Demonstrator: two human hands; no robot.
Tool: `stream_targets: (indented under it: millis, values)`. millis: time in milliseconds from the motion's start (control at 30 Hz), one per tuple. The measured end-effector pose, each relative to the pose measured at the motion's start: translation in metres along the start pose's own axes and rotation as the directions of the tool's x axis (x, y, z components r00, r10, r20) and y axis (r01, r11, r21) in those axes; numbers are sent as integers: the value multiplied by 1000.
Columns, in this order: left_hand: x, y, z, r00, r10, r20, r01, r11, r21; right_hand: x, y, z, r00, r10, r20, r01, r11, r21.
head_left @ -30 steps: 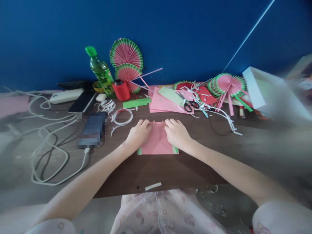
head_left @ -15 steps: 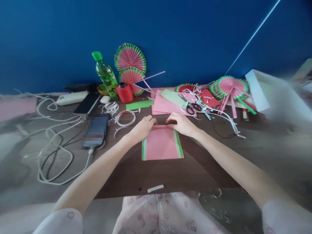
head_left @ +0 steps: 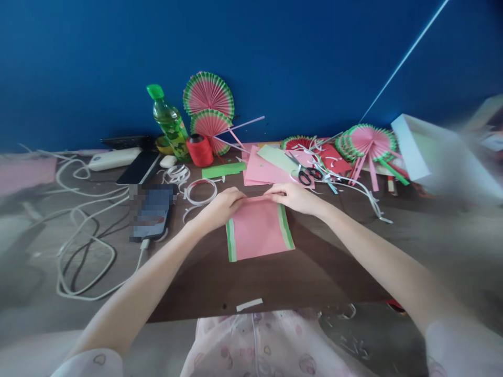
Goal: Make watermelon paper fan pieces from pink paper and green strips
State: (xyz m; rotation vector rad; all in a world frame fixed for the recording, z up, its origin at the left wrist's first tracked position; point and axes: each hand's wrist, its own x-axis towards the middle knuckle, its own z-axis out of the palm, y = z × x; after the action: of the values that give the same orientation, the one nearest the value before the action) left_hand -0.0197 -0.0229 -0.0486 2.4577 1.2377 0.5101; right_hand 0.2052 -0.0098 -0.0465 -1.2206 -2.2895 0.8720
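1. Spreading under both your hands, the dark table [head_left: 275, 283] bears everything; its near edge lies toward your lap.
2. Lying flat between your wrists is the pink sheet [head_left: 257, 230], a green band down each side. Its near edge points back at you and its far edge sits under your fingertips.
3. Your left hand [head_left: 220, 206] is closed on the far-left corner of the sheet, fingers curled over the edge. Your right hand [head_left: 293, 196] pinches the far-right corner the same way. Gripping both ends at once, by my reading, keeps that edge level and the paper from skewing.
4. Left of your left hand lies a phone [head_left: 151, 212], apart from the paper, with its cable trailing off the table.
5. Just beyond your right hand rest the scissors [head_left: 308, 173] on loose pink sheets [head_left: 263, 170], close enough to reach, it seems.
6. Just beyond your left hand sit white tape rings [head_left: 200, 191], near your knuckles, though I cannot tell whether they touch.
7. Nearer you than either hand, a white paper scrap [head_left: 249, 304] lies at the table's edge.
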Motion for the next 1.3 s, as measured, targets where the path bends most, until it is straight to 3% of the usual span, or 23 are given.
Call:
stream_targets:
  millis: [100,167,267,333,433,533,667,767,867,1067,1300]
  values:
    - [4,5,-6,991,74,-111,-61,992,110,2,-6,-5,983,-143,-117,116,971,-211]
    - [5,13,-14,963,127,-238,-65,966,251,1,-14,-10,937,-271,-219,166,899,-406]
    - [3,26,-25,891,194,-411,14,892,451,-5,-23,-17,870,-382,-310,129,785,-605]
    - [-2,32,-26,866,228,-445,32,862,505,-9,-24,-17,857,-406,-318,113,750,-652]
    - [-11,28,-11,900,236,-365,-13,854,520,-13,-11,-6,864,-439,-246,198,746,-636]
    - [-20,16,14,950,189,-249,-64,897,438,-14,9,12,887,-433,-157,309,812,-495]
    - [-25,4,34,978,18,-206,23,980,196,-14,22,29,929,-342,-139,300,919,-258]
    - [-21,1,29,987,-89,-135,86,996,-28,-13,22,29,963,-232,-134,219,970,-103]
    - [-13,-2,18,990,-139,-26,134,981,-143,-9,21,25,981,-150,-122,155,988,27]
    - [-3,-13,8,984,-144,101,162,966,-201,-1,24,20,999,-22,-26,25,990,142]
    - [5,-26,5,978,-109,176,142,972,-189,9,30,11,989,86,124,-110,973,201]
